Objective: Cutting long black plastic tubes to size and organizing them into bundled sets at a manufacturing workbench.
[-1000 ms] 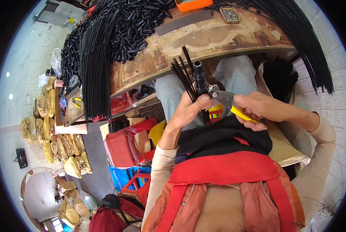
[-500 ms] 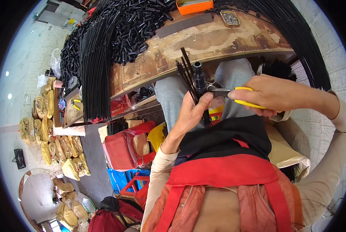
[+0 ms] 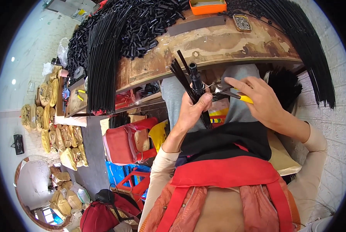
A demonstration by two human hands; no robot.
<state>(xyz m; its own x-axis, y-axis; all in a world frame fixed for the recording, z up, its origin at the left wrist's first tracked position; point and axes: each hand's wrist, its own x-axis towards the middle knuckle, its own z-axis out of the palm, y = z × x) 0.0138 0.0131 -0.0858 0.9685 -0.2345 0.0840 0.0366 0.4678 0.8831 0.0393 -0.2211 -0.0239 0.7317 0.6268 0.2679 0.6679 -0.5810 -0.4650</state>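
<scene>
Holding one black fitting (image 3: pixel 196 82) and one pair of pliers (image 3: pixel 234 94)

Left hand (image 3: pixel 191 111) closed around the fitting, thumb near its base. Fitting roughly upright, slightly tilted, hollow end up, just off the near edge of the one table (image 3: pixel 215 46), above two grey trouser legs (image 3: pixel 173 94). Same hand clasps one bunch of thin rods (image 3: pixel 179 73); they overlap, exact count can't be told. Right hand (image 3: pixel 263 101) gripping the pliers, one yellow grip showing. Pliers' nose beside the fitting's base, by one small shiny metal piece; contact can't be told at this size.

On table: one orange tray (image 3: pixel 209 10), one small tin (image 3: pixel 244 31) of metal bits, one flat grey strip (image 3: pixel 196 25), one heap of black tubes (image 3: pixel 150 29), too many to count. Two big rod bundles hang over the edge: left bundle (image 3: pixel 102 73), right bundle (image 3: pixel 308 48). One more yellow-handled tool (image 3: pixel 80 95) on a board (image 3: pixel 73 106) at far left. Below that: one red padded seat (image 3: pixel 119 143), one dark red backpack (image 3: pixel 97 217). Wrapped packages (image 3: pixel 45 101) stacked left, several, overlapping, not countable.
</scene>
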